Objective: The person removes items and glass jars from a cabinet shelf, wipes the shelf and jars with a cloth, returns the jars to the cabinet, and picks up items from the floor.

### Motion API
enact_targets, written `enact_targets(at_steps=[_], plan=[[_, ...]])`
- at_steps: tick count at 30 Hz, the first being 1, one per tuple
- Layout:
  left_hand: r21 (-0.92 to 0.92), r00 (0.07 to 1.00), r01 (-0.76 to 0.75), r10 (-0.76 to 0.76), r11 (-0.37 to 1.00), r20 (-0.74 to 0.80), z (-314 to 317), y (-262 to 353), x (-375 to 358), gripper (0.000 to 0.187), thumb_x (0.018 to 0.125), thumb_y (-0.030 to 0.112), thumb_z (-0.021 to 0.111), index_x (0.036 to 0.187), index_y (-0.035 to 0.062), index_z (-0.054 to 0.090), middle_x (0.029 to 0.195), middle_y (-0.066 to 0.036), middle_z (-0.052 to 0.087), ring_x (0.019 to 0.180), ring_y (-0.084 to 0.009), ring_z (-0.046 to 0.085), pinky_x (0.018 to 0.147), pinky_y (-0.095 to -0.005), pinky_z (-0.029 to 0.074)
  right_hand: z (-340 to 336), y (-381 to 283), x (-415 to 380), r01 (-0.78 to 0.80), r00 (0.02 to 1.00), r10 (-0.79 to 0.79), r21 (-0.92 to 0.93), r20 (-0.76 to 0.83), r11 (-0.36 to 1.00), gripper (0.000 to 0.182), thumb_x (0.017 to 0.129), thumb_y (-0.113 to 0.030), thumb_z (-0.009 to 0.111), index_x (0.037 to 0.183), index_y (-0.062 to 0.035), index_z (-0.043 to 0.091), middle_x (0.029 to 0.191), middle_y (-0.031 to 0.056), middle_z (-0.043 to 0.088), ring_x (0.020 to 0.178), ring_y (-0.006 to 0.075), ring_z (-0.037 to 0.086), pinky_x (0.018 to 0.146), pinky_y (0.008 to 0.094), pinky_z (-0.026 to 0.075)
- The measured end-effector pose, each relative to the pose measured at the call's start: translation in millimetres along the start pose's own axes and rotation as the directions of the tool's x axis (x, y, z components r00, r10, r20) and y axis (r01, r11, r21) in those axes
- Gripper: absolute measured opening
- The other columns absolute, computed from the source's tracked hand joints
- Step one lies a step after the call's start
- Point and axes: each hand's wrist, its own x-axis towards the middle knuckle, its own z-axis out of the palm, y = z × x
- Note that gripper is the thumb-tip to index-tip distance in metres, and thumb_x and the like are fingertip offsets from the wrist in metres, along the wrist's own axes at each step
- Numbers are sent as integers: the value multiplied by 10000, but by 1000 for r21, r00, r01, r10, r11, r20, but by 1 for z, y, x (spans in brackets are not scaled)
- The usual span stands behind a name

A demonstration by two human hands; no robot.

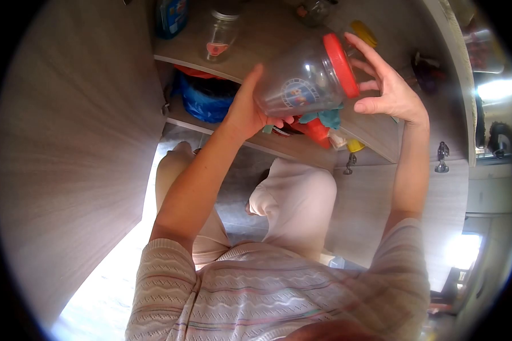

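A large clear plastic jar (293,74) with a red screw lid (340,65) is held up tilted in front of the cupboard shelves. It has a round blue printed emblem on its side, and no contents show through the wall. My left hand (249,111) cradles the jar at its base end, with the fingers partly hidden underneath. At the lid end, my right hand (389,91) has its fingers spread and curved, fingertips right by the red lid and the thumb apart from them.
On the upper shelf stand a glass jar (219,37) with a metal lid and a blue bottle (172,17). A yellow lid (363,34) lies behind the red one. Below is a blue plastic bag (202,102). Open cupboard doors flank me, the left door (79,142) tall and close.
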Motion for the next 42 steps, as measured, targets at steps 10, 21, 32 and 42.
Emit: enact_targets(at_steps=[10, 21, 32, 42], plan=[[53, 993, -18, 24, 998, -119, -2, -1, 3, 691, 864, 622, 335, 1196, 33, 476, 953, -163, 631, 658, -285, 644, 452, -307, 507, -1, -7, 16, -317, 943, 290, -173, -163, 933, 856, 783, -679, 503, 1370, -72, 356, 671, 72, 577, 393, 122, 507, 461, 253, 437], [96, 985, -54, 69, 994, -156, -1, -3, 4, 679, 862, 609, 373, 1195, 26, 477, 943, -150, 638, 673, -274, 650, 459, -296, 506, 3, 2, 23, -87, 994, 71, -200, -85, 976, 819, 719, -478, 686, 1379, -124, 354, 1122, 140, 568, 950, 192, 613, 681, 250, 511], [76, 993, -44, 52, 996, -104, -3, 1, 1, 683, 860, 619, 375, 1187, 30, 485, 942, -140, 643, 692, -259, 653, 486, -288, 504, -3, 21, 17, 107, 994, -104, -127, 26, 986, 913, 664, -358, 765, 1411, -133, 292, 1337, 138, 408, 1076, 222, 538, 800, 276, 481], [135, 953, -125, 156, 983, -260, 1, 2, -2, 688, 847, 636, 398, 1201, 51, 478, 1017, -121, 627, 804, -262, 653, 532, -311, 532, 7, 14, 26, -187, 979, 188, 14, -77, 982, 905, 623, -403, 796, 1357, -78, 376, 1202, 135, 538, 734, 116, 594, 606, 240, 473]])
